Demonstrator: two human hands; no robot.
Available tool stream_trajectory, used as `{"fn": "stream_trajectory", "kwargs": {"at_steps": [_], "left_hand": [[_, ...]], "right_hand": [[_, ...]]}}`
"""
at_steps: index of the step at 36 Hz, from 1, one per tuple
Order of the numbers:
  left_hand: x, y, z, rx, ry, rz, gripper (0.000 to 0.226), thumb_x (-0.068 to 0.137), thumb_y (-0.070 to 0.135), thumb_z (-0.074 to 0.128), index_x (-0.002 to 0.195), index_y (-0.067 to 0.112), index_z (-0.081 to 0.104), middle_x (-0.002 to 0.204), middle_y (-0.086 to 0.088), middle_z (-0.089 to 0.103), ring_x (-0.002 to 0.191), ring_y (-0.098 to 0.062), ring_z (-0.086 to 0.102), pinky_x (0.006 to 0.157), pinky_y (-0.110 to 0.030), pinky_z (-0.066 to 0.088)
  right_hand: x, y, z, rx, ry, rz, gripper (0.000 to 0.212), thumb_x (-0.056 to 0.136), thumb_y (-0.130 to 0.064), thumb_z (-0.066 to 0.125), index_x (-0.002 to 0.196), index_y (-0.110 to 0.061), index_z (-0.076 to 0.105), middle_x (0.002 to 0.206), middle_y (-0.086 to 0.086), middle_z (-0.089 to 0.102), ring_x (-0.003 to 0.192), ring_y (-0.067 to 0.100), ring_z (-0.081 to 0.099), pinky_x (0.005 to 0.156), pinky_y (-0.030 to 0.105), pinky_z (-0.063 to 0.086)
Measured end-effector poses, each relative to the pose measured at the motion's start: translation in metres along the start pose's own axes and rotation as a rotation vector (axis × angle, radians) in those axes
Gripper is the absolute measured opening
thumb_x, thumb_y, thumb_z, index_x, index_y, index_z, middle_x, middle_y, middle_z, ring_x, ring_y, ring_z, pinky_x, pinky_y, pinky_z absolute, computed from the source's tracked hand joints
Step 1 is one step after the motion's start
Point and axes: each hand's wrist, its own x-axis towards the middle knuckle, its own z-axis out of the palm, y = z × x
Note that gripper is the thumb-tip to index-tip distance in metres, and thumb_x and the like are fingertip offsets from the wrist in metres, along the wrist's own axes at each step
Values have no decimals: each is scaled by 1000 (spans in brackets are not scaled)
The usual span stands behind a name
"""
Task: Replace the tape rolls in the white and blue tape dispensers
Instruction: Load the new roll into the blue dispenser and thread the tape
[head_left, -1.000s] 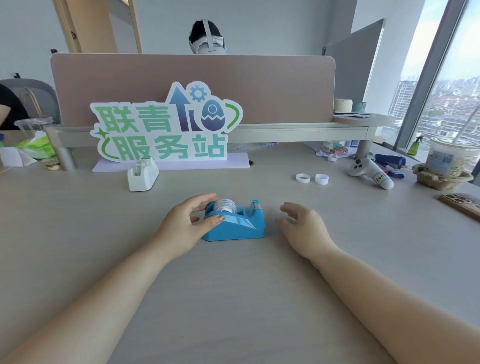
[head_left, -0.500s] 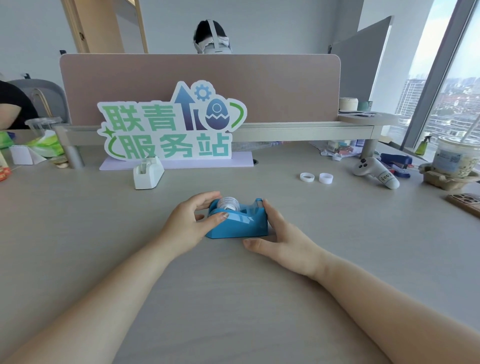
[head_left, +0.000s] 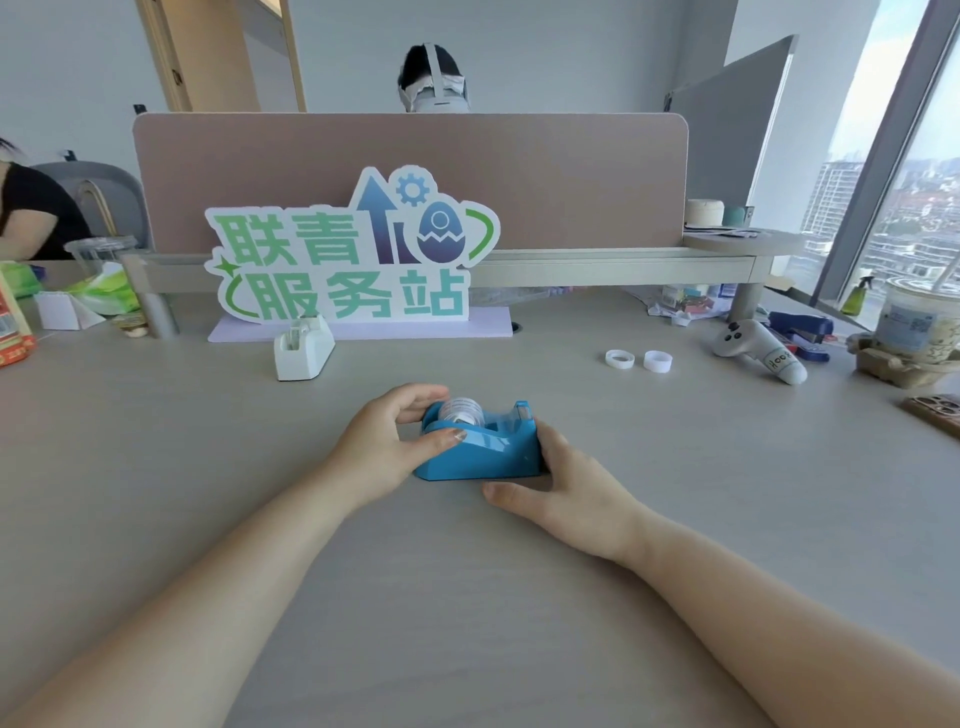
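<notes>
A blue tape dispenser (head_left: 488, 452) sits on the table in front of me with a clear tape roll (head_left: 461, 410) seated in its cradle. My left hand (head_left: 387, 441) grips its left end, thumb on the near side and fingers curled round the back by the roll. My right hand (head_left: 566, 488) cups its right end, thumb lying along the table in front. A white tape dispenser (head_left: 303, 348) stands further back to the left, apart from both hands. Two small white tape rings (head_left: 620, 359) (head_left: 657, 361) lie at the right rear.
A big green and blue sign (head_left: 353, 260) stands behind the white dispenser against a desk divider (head_left: 571, 171). At the right are a white controller (head_left: 758, 351), a blue stapler (head_left: 802, 327), a drink cup (head_left: 917, 325) and a phone (head_left: 935, 410). People sit behind and at the left.
My right hand has moved left from the bare table onto the blue dispenser's right end. My left hand has kept its grip on the left end.
</notes>
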Motion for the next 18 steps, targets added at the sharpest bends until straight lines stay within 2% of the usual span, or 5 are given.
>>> {"fn": "stream_trajectory", "kwargs": {"at_steps": [2,4,9,13,18], "left_hand": [[1,0,1,3,4,-7,46,75,26,76,118,28,58,116,15,63,113,0,54,97,-19,40],[0,0,2,5,6,-12,47,75,26,76,119,27,58,116,16,63,113,1,54,97,-19,39],[-2,-2,6,10,37,-21,46,74,28,77,116,29,58,113,19,62,108,5,54,96,-19,40],[-4,0,9,12,73,-31,49,73,28,78,117,25,58,112,18,61,103,9,53,88,-13,38],[-4,4,12,29,90,-44,49,74,29,77,119,24,58,114,16,61,104,1,55,81,-4,35]], "right_hand": [[0,1,0,-85,5,9,84,57,-69,56,130,-31,40,117,-9,61,114,12,52,98,36,45],[0,4,1,-121,26,18,83,58,-69,54,129,-29,40,115,-8,61,113,14,52,96,37,46],[4,-3,8,-54,167,13,58,78,-46,63,127,-24,43,113,-9,57,112,16,50,91,29,43],[2,-6,6,-98,117,23,59,77,-46,65,126,-22,42,112,-8,57,111,16,52,89,29,44],[0,1,4,-137,109,44,55,77,-50,61,122,-24,46,113,-4,62,110,19,54,91,34,46]]}}
